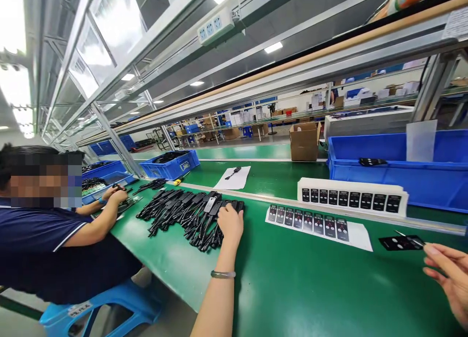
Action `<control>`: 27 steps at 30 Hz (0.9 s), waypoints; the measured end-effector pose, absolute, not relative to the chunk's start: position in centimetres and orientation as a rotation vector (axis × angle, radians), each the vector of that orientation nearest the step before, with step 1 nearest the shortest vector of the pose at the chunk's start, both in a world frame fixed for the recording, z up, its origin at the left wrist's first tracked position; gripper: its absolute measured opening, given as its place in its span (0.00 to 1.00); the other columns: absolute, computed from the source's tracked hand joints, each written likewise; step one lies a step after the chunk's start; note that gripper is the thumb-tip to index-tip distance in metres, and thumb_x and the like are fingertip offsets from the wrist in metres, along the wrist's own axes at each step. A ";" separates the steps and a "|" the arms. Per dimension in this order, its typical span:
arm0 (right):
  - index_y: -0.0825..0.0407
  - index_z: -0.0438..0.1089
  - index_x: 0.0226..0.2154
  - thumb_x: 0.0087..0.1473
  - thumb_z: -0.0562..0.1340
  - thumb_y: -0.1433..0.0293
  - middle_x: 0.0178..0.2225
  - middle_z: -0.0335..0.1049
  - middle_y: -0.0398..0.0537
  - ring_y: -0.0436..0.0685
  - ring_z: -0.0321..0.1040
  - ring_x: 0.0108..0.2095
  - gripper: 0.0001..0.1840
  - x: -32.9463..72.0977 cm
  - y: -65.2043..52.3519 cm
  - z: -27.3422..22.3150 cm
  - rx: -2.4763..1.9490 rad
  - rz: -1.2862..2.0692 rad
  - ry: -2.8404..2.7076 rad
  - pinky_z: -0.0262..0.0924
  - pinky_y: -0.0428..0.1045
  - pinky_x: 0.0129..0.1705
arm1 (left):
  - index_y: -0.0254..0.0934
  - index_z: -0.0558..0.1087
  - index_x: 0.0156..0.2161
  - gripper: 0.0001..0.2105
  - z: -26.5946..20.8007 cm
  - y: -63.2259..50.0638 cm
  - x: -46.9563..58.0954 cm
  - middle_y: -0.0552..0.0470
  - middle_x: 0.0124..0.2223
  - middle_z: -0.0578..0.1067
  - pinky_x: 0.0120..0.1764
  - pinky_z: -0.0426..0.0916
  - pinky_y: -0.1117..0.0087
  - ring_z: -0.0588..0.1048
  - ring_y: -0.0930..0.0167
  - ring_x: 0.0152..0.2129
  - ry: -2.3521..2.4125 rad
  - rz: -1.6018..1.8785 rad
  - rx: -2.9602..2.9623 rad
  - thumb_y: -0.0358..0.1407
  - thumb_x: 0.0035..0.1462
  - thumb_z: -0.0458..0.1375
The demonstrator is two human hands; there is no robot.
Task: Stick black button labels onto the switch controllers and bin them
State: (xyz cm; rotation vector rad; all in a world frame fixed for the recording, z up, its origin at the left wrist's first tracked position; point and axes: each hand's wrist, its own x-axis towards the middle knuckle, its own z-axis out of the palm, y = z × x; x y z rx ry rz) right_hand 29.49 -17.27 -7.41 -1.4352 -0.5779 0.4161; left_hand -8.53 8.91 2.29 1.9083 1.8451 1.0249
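Left hand is touching black boxes, grip hidden; right hand is pinching a metal tool; blue bin is holding black things.

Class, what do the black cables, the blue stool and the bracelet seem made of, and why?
Cables: probably plastic-coated, satin, from soft highlights.
Stool: probably moulded plastic, smooth, from even colour and rounded edges.
Bracelet: polished stone or glass perhaps, from its cloudy sheen.

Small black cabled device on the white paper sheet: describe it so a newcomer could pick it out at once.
On the long green tabletop, go to the white paper sheet beyond the left hand. On it lies the small black cabled device, alone, unlike the crowded heap of black cabled pieces.
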 end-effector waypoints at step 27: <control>0.49 0.66 0.31 0.54 0.63 0.58 0.31 0.56 0.42 0.52 0.55 0.30 0.12 18.4 -18.4 1.5 -1.110 0.592 -0.679 0.59 0.44 0.24 | 0.33 0.63 0.46 0.22 1.3 -8.3 3.9 0.43 0.40 0.75 0.36 0.70 0.70 0.76 0.71 0.30 0.479 0.272 0.868 0.24 0.44 0.61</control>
